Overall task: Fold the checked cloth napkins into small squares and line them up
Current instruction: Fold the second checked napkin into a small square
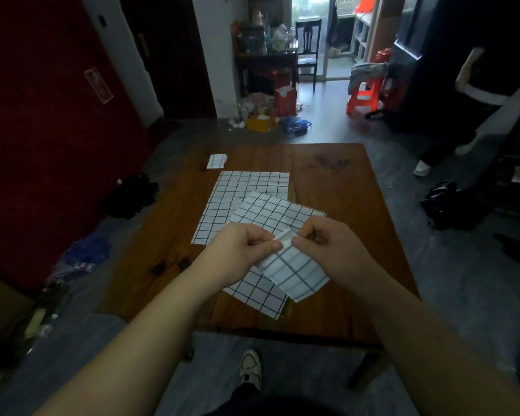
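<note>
Above the wooden table (336, 187), my left hand (240, 250) and my right hand (327, 241) both pinch the top edge of a partly folded white napkin with teal checks (296, 273), which hangs between them. Under my hands lie two flat white napkins with black checks: one tilted (267, 211), reaching toward the near edge, and one spread square behind it (240, 190). A small folded teal-checked napkin (216, 161) rests at the table's far left.
The table's right half shows bare wood. My shoe (250, 367) stands on the grey floor below the near edge. Another person's leg and white shoe (422, 168) are at the right. Red stools (365, 94), a chair (307, 46) and floor clutter stand beyond.
</note>
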Demonstrator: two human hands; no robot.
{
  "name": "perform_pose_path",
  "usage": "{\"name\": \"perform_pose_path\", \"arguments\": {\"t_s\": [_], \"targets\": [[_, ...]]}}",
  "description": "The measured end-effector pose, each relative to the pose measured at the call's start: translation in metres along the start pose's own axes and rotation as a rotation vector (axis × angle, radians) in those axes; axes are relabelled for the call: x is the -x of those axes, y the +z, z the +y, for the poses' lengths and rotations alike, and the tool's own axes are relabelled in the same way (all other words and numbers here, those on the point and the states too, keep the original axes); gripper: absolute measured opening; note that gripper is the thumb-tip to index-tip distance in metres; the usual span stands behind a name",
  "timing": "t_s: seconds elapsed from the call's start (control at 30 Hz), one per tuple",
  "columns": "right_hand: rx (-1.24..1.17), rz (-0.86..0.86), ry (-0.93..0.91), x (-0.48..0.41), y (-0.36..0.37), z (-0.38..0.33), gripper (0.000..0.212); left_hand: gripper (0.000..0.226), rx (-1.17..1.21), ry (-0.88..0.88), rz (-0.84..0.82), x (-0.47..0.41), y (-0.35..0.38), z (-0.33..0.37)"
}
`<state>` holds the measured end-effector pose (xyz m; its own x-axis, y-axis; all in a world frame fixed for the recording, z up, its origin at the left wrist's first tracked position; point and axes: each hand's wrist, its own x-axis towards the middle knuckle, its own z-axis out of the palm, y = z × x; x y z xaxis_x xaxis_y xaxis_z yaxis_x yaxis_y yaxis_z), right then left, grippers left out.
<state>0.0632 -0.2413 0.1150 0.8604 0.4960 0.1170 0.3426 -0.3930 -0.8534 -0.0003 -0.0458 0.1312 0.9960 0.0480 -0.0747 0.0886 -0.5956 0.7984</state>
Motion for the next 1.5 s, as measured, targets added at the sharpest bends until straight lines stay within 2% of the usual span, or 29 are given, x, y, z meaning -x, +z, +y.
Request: {"name": "perform_pose_path", "arguments": {"t_s": [0.33, 0.47, 0.63, 0.73, 0.83, 0.93, 1.03, 1.1, 1.2, 1.37, 1.5], "targets": [[-0.082, -0.050, 0.082, -0.015, 0.034, -0.003, 0.018, 0.008, 0.072, -0.071, 0.198, 0.022, -0.022, -0.038], [-0.151, -0.066, 0.118, -0.028, 0.061, -0.010, 0.018, 0.015, -0.012, -0.108, 0.317, 0.030, -0.037, -0.051], [-0.233, -0.203, 0.119, -0.043, 0.105, -0.029, 0.014, 0.017, 0.023, -0.183, 0.425, 0.054, -0.071, -0.079], [-0.249, -0.308, 0.123, -0.049, 0.139, -0.045, 0.011, 0.016, 0.161, -0.209, 0.483, 0.076, -0.101, -0.107], [-0.230, -0.369, 0.116, -0.055, 0.183, -0.071, 0.010, 0.019, 0.376, -0.261, 0.517, 0.106, -0.127, -0.137], [-0.218, -0.416, 0.131, -0.060, 0.243, -0.106, 0.009, 0.012, 0.689, -0.322, 0.558, 0.141, -0.155, -0.171], [-0.235, -0.439, 0.156, -0.062, 0.312, -0.143, 0.006, 0.028, 0.835, -0.349, 0.528, 0.186, -0.191, -0.210], [-0.273, -0.454, 0.168, -0.059, 0.361, -0.171, 0.006, 0.028, 0.853, -0.358, 0.539, 0.220, -0.217, -0.239], [-0.323, -0.491, 0.188, -0.053, 0.440, -0.217, 0.006, 0.020, 0.818, -0.402, 0.648, 0.273, -0.260, -0.284], [-0.251, -0.631, 0.144, -0.045, 0.567, -0.291, 0.012, 0.017, 0.740, -0.479, 0.902, 0.354, -0.341, -0.350], [-0.203, -0.716, 0.102, -0.045, 0.633, -0.330, 0.013, 0.019, 0.673, -0.539, 0.997, 0.396, -0.382, -0.387]]}}
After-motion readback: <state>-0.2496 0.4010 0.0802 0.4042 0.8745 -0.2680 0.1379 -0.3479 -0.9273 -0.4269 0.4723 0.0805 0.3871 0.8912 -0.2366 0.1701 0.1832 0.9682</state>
